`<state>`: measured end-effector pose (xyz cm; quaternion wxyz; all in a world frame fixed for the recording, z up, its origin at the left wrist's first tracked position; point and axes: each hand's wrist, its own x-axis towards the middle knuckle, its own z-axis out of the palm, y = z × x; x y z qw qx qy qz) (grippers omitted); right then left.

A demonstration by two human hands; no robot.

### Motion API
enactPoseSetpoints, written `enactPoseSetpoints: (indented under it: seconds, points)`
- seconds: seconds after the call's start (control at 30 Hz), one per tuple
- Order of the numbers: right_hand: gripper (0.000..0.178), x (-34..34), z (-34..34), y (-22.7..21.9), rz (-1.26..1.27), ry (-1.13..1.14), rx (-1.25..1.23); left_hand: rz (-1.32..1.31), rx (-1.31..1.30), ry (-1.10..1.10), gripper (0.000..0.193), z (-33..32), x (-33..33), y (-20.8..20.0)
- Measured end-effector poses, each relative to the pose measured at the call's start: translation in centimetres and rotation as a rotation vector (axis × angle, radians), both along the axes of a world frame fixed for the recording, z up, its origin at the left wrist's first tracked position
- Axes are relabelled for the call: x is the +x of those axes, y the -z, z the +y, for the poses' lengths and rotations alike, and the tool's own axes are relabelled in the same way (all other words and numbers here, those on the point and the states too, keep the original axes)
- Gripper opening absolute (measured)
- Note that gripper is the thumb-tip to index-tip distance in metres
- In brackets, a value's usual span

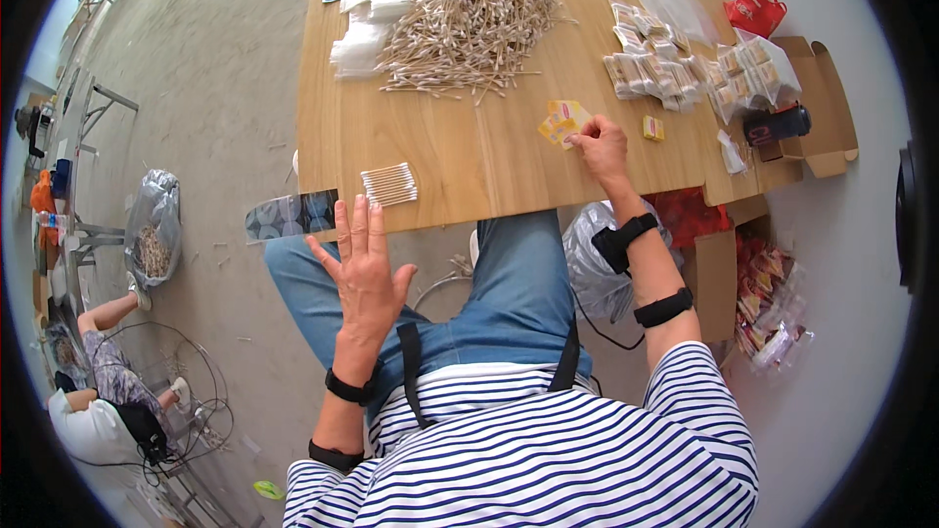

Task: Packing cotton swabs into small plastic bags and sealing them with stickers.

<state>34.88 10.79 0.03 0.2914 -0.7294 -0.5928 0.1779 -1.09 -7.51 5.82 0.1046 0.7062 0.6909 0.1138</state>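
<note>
The left hand (366,284) is over the near edge of the counter (469,156), toward its left corner. Its fingers are spread wide and have hold of nothing. The swabs (389,185), laid side by side in one flat row, are near this same corner, a little inside the edge. The fingertips come to the lower left side of the row; whether they touch it, one cannot tell.

The right hand (604,149) has its thumb and fingers pinched together on the yellow cards (561,121), which are spread like a small fan toward the right part of the near edge. How many cards are in the pinch is not clear.

The main danger seems to be for the row. Nothing visible binds the swabs, so a push of the left fingers could turn some of them crosswise, or a sweep toward the body could roll them over the near edge. With the cards, the cause would be a different one: they overlap, so a careless pinch could take two together, or could bend a corner. The small yellow box (653,128) stands just beside the right hand, on the right, and the wrist could knock it if it swings outward. The loose pile (479,20) at the far edge could also shed swabs, if the counter is bumped.
</note>
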Motion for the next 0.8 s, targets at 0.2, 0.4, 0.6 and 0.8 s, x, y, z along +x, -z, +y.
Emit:
enactPoseSetpoints:
  seconds: [0.2, 0.4, 0.6, 0.8]
  points:
    - [0.015, -0.1, 0.5, -0.9, 0.229, -0.007, -0.025, -0.014, -0.014, -0.002, 0.101, -0.2, -0.5, 0.0]
    - [0.004, -5.0, 0.6, -3.5, 0.610, -0.203, -0.144, -0.038, 0.014, -0.050, 0.094, -0.4, -0.9, 0.2]
    - [0.008, -15.5, 0.1, -4.9, 0.334, -0.638, -0.274, -0.036, 0.021, -0.068, 0.091, -0.6, -1.5, 0.8]
    - [0.012, -23.1, 0.2, -3.8, 0.115, -0.957, -0.206, -0.060, -0.008, -0.047, 0.096, -0.3, -1.8, 1.2]
